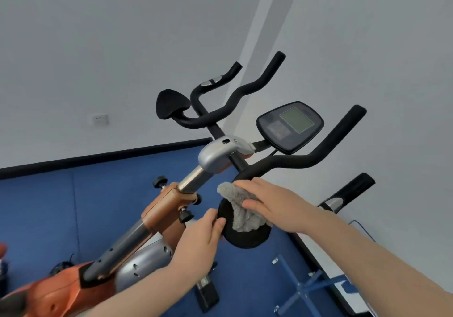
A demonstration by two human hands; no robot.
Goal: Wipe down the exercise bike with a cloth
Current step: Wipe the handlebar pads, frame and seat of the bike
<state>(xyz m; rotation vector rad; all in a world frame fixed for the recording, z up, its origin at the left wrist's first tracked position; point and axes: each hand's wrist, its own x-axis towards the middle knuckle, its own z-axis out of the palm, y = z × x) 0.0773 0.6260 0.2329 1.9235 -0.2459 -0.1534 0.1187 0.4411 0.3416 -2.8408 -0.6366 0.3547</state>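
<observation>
While your left hand (203,233) is gripping the rim of the black elbow pad (245,237), your right hand (272,205) is pressing the grey cloth (241,209) flat onto the pad's face. Your palm is hiding part of the cloth, and the exercise bike (161,209) is running out of frame at lower left.

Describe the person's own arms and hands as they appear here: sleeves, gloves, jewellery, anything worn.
Both arms are bare as far as the frame shows, with no sleeve in view. The left hand and the right hand wear no gloves. No watch, bracelet or ring is visible on either wrist or on the fingers that show.
</observation>
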